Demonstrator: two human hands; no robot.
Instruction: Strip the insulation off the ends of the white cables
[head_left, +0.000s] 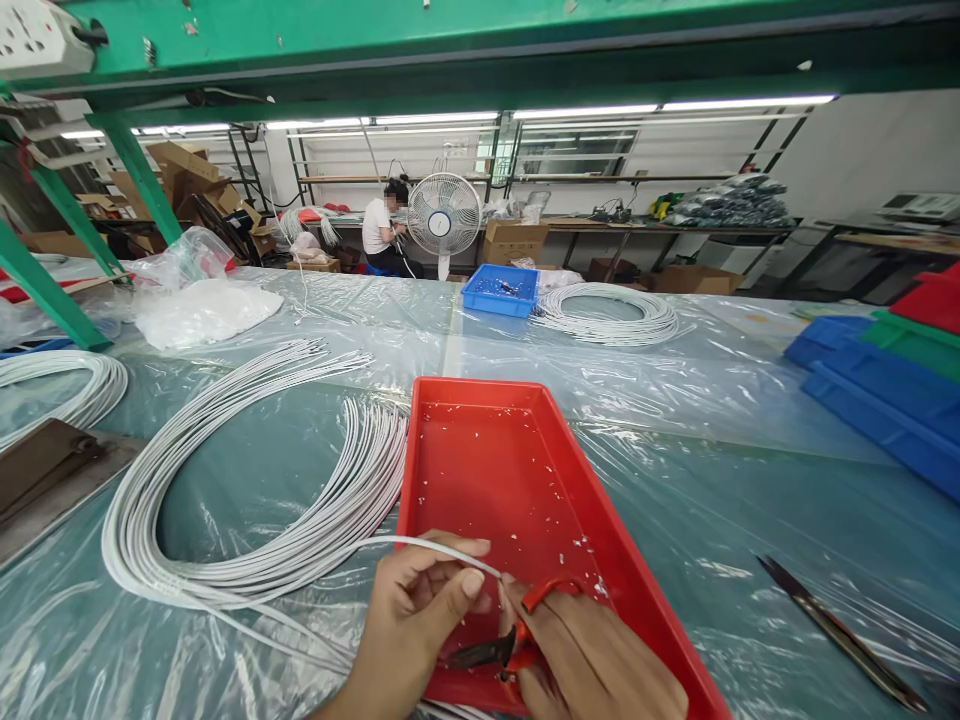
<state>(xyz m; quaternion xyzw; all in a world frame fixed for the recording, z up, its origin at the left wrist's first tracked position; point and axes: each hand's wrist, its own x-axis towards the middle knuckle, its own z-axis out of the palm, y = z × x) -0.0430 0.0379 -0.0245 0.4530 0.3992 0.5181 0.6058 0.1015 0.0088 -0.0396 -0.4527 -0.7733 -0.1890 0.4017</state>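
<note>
A thin white cable [390,540] runs from the big coil into my left hand [420,610], where it passes between thumb and forefinger. My right hand [592,640] is closed around red-handled scissors [480,655], their dark blades pointing left below the cable. The tip of the cable meets the right fingertips, which partly hide it. Both hands are over the near end of a red tray [480,470] with small white scraps scattered in it. Left of the tray lies the coil of white cables [247,570], its many cut ends fanned toward the back.
Metal tweezers [840,630] lie at the right. Blue bins [885,410] are stacked at the right edge. Farther back are a blue tray [499,290], another cable coil [607,315] and plastic bags [202,300]. A green shelf beam [480,45] spans overhead. A person sits beyond, beside a fan.
</note>
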